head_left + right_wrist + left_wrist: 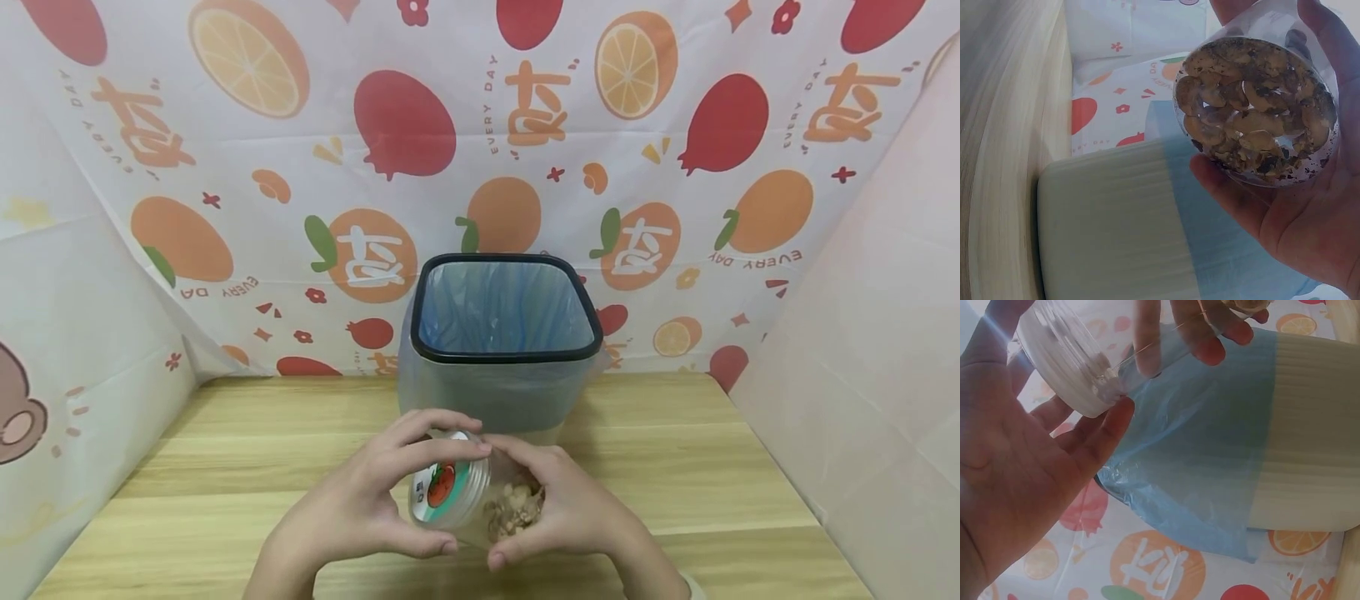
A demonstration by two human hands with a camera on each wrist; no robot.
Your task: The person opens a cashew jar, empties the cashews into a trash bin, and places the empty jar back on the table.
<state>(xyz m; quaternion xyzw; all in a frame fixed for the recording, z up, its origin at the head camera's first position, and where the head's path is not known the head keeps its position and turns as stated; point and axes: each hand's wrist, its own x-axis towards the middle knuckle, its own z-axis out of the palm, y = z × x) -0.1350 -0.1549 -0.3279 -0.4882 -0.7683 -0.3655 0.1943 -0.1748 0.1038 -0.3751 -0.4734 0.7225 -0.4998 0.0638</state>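
In front of me a clear plastic jar (474, 527) is held tilted on its side, its lid facing left. The lid (441, 492) carries a red tomato picture and a teal band. My left hand (360, 492) grips around the lid, fingers over the top and thumb below. My right hand (581, 504) holds the jar's body near its base. Brown, curved, nut-like pieces (1254, 112) with dark crumbs gather at the bottom end of the jar. In the left wrist view, fingers of the right hand lie along the jar's clear wall.
Just behind the hands stands a pale trash bin (457, 400) with a black rim (506, 357). A translucent blue bag (502, 312) lines it and folds over its outside. The bin is on a wood-grain table (300, 417), with a fruit-print cloth (465, 183) behind.
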